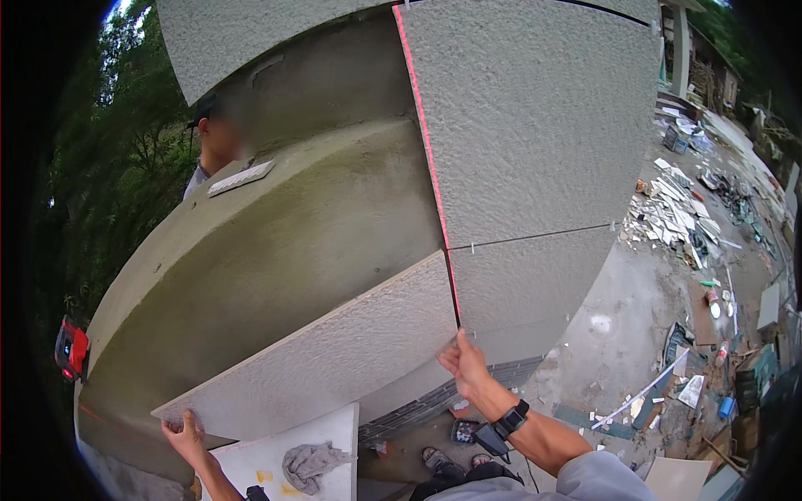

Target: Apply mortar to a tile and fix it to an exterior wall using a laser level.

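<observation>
A long grey textured wall tile [326, 342] sits slanting across the lower part of a bare cement wall. Its right end lies along a dark joint beside the fixed tiles. My left hand [187, 436] grips the tile's lower left corner, thumb on the face and fingers beneath. At the lower right corner my right hand [465, 364] is closed, fingers curled against the tile's edge; its fingertips are partly hidden. A red laser line [428, 142] runs down the joint. Small pale spacers [473, 248] stick out between the fixed tiles [535, 117].
A red laser level [72, 349] stands at the wall's left end. A person [215, 146] is behind the wall, near a white strip [241, 179] on its ledge. Below me, a grey rag [311, 466] lies on a white board [347, 426]. Broken tile pieces [672, 204] litter the ground at right.
</observation>
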`<control>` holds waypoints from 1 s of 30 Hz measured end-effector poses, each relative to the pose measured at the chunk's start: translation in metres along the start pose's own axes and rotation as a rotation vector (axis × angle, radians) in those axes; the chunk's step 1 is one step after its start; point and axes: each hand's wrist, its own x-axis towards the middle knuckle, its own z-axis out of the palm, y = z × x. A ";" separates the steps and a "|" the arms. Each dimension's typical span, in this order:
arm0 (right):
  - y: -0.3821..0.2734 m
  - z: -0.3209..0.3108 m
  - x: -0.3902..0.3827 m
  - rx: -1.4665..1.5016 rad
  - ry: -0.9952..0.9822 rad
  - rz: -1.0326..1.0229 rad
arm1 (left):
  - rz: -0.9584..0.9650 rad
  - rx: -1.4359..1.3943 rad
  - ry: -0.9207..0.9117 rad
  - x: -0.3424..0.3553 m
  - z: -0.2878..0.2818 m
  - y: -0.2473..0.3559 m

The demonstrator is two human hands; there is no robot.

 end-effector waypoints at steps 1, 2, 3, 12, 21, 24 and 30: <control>-0.001 0.001 0.001 -0.002 -0.009 -0.013 | 0.000 0.020 0.001 0.001 0.003 0.000; -0.002 0.001 0.003 -0.007 -0.015 -0.021 | 0.000 0.031 -0.004 0.001 0.006 0.000; -0.003 0.002 0.003 -0.004 -0.018 -0.025 | -0.002 0.040 -0.009 0.002 0.008 0.000; -0.006 0.000 0.014 -0.031 0.019 -0.014 | -0.011 0.037 0.014 0.006 0.025 -0.014; -0.002 -0.005 0.024 -0.037 0.013 0.004 | -0.015 0.049 -0.010 0.005 0.034 -0.018; -0.002 -0.003 0.025 -0.051 0.053 0.019 | -0.019 0.042 -0.013 0.002 0.034 -0.015; 0.001 -0.006 0.027 -0.037 0.027 -0.019 | -0.013 0.007 -0.030 -0.007 0.036 -0.006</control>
